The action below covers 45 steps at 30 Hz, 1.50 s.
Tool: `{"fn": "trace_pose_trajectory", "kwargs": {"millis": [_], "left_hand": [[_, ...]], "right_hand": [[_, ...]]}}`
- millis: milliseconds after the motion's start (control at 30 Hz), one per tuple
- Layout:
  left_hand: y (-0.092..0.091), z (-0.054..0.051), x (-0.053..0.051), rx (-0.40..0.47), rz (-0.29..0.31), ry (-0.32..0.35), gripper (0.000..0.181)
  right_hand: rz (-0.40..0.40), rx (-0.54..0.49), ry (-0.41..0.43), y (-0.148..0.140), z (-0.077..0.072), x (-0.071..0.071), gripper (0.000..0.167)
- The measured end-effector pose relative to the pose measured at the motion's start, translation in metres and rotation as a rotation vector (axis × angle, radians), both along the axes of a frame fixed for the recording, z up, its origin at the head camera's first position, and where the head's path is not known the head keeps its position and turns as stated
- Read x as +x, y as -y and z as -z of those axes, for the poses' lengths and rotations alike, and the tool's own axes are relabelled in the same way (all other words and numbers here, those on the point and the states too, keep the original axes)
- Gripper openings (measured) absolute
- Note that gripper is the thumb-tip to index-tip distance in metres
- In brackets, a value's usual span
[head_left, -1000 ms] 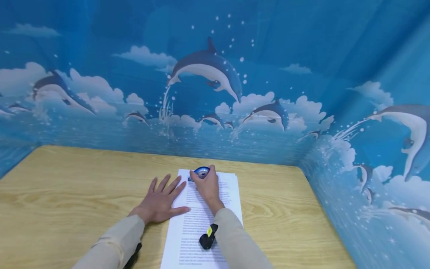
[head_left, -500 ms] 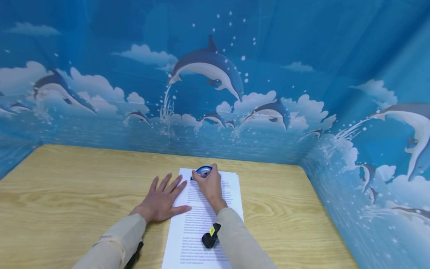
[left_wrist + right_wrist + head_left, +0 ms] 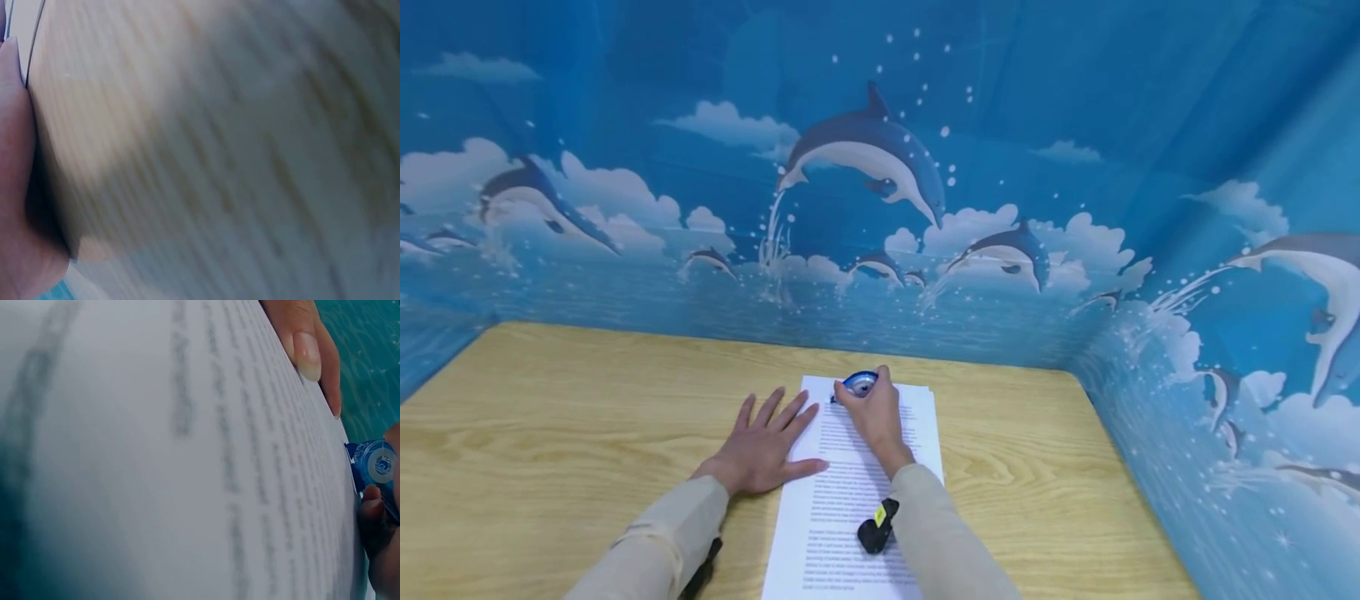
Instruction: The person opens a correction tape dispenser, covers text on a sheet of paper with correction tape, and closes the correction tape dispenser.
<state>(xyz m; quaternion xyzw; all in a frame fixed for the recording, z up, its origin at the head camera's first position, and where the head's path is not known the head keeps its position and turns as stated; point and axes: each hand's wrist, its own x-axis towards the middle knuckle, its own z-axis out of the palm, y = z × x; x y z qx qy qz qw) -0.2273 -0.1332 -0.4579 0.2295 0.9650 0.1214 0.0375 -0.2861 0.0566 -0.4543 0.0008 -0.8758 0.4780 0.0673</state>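
Near the top of a printed sheet (image 3: 835,533), my right hand (image 3: 874,421) pinches a blue correction tape (image 3: 860,382) between thumb and fingers. Its tip meets the paper at the left start of the upper text lines. In the right wrist view the same correction tape (image 3: 379,462) shows its round clear casing at the far edge, partly hidden by the fingers. My left hand (image 3: 758,450) lies flat with spread fingers, thumb and fingertips on the sheet's left margin and the palm on the table. Only a strip of the left hand (image 3: 14,169) appears in the left wrist view.
More paper shows beneath the top sheet at its right edge. The wooden table (image 3: 1022,467) extends on both sides. A blue dolphin-printed curtain (image 3: 700,200) stands behind and to the right. A black wrist camera (image 3: 874,535) hangs over the sheet by the right sleeve.
My right hand has slid slightly to the right with the correction tape, along the top of the text. The left hand stays in place on the paper.
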Motion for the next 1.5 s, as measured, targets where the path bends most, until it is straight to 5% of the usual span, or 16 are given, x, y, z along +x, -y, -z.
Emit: {"fn": "trace_pose_trajectory", "kwargs": {"millis": [533, 900, 1267, 1500], "left_hand": [[-0.001, -0.008, 0.002, -0.028, 0.003, 0.024, 0.09], [0.001, 0.008, -0.004, 0.044, 0.01, -0.034, 0.09], [0.001, -0.001, 0.001, 0.044, 0.023, -0.015, 0.09], [0.002, 0.011, -0.004, 0.046, 0.003, -0.046, 0.092]], "right_hand": [[0.017, -0.009, 0.022, -0.014, 0.0, 0.0, 0.053], [0.059, 0.011, -0.006, -0.023, -0.001, 0.002, 0.05], [0.075, 0.037, 0.007, -0.034, -0.001, 0.003, 0.061], [0.097, 0.079, 0.017, -0.042, -0.003, 0.002, 0.07]]}}
